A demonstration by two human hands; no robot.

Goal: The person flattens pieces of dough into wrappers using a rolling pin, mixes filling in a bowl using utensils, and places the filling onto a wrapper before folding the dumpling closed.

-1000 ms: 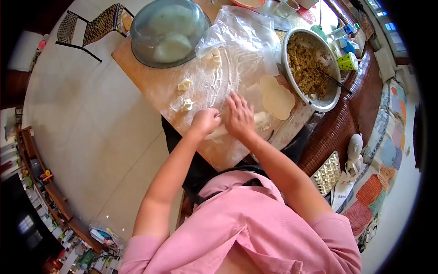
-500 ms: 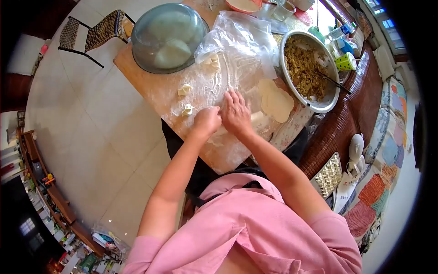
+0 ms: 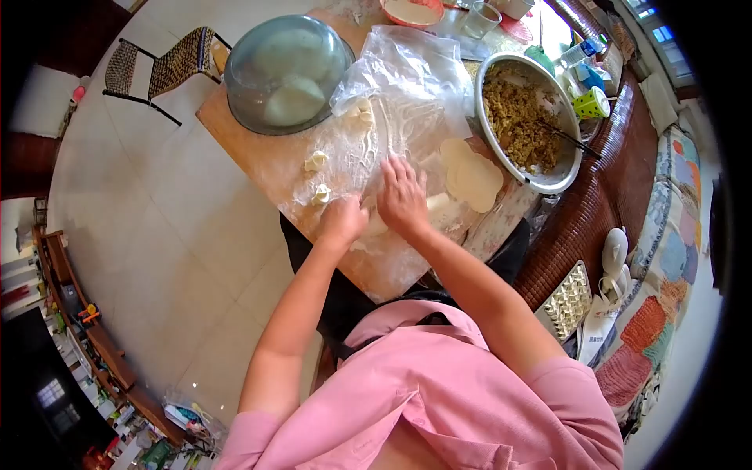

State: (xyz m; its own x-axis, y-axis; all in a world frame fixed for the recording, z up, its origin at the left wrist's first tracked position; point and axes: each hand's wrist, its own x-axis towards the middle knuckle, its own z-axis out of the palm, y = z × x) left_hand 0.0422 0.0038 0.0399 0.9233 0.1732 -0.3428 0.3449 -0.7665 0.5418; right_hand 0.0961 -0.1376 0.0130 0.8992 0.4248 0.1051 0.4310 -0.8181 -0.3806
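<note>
My left hand (image 3: 345, 220) is closed low over the floured board (image 3: 235, 133), its fingers curled; what they hold, if anything, is hidden. Beside it my right hand (image 3: 403, 197) lies flat with fingers stretched forward. A pale cylinder like a rolling pin (image 3: 440, 205) pokes out from beside the right palm; the rest is covered. Thin round dough wrappers (image 3: 475, 177) overlap on the right. Small dough lumps (image 3: 316, 161) sit left of the hands, one of them (image 3: 321, 194) nearest my left hand. Flour and a clear plastic sheet (image 3: 407, 66) spread ahead.
An upturned translucent bowl (image 3: 262, 51) covers pale dough at the back left. A metal basin (image 3: 480, 117) of chopped filling, with chopsticks (image 3: 576, 142) in it, stands at the right. Behind are a red bowl (image 3: 415, 12) and a glass (image 3: 481, 19). A woven chair (image 3: 180, 61) stands on the left.
My left hand has moved left and slightly toward me, away from the right hand, and a gap shows between them. My right hand has shifted only slightly left.
</note>
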